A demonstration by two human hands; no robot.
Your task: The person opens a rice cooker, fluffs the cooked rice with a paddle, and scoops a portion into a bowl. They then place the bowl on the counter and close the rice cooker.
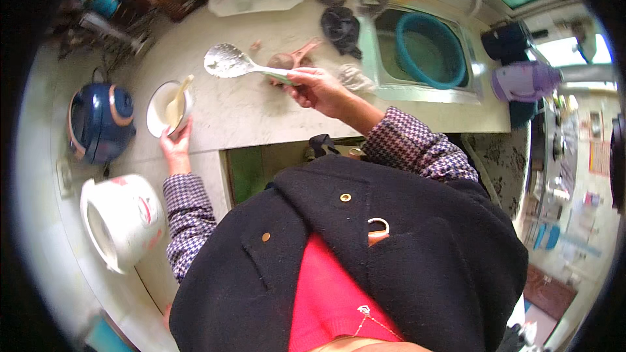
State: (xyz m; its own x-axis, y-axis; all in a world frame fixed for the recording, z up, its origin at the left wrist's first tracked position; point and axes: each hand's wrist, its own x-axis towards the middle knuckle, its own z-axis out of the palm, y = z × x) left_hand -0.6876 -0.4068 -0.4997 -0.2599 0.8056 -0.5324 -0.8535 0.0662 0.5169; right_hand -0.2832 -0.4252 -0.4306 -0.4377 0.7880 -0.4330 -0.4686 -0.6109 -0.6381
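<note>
My right hand (315,89) grips the green and white handle of a metal serving spoon (227,60), held above the counter with pale residue on its bowl. At the left, my left hand (177,146) grips the near side of a white bowl (157,112), its thumb at the rim. A cream-coloured spoon (175,110) stands tilted in this bowl, its handle over the far rim. Beyond my right hand lies a pinkish ladle or scoop (293,56), partly hidden by the metal spoon's handle and the hand.
A dark blue rice cooker (102,120) and a white cooker-like appliance (129,220) stand at left. A teal basin (430,51) sits tilted in the sink (386,49). Black cloth (340,29), a pale rag (356,79), a tray of glasses (259,2) and a purple jug (523,80) are around.
</note>
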